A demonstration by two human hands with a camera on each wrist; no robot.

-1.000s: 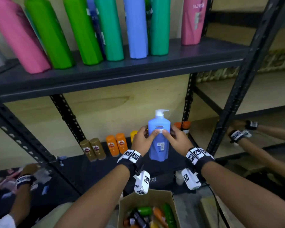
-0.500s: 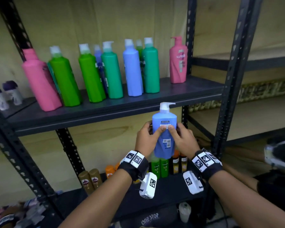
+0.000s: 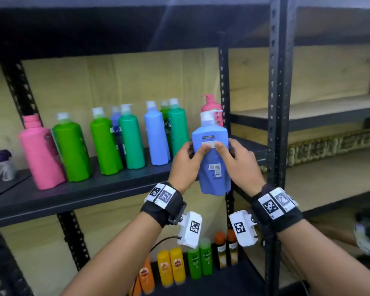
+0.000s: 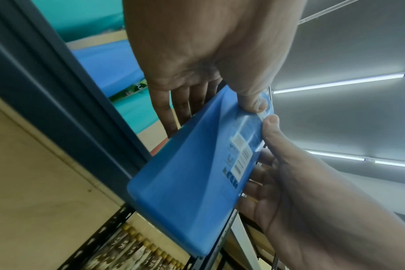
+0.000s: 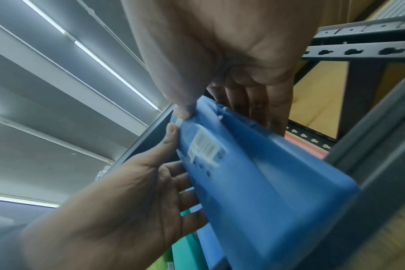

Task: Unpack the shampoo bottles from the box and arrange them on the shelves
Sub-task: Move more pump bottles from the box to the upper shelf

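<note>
Here both the left hand and right hand clasp the blue pump bottle, thumbs pressed on its label; swinging it left could topple the teal bottle.

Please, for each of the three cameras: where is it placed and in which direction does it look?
Head: on the head, facing the shelf; both forearms show.
Left wrist: under the left hand, looking up along it; the right hand shows too.
Right wrist: under the right hand, looking up.
All share the blue bottle, gripped by both hands.
</note>
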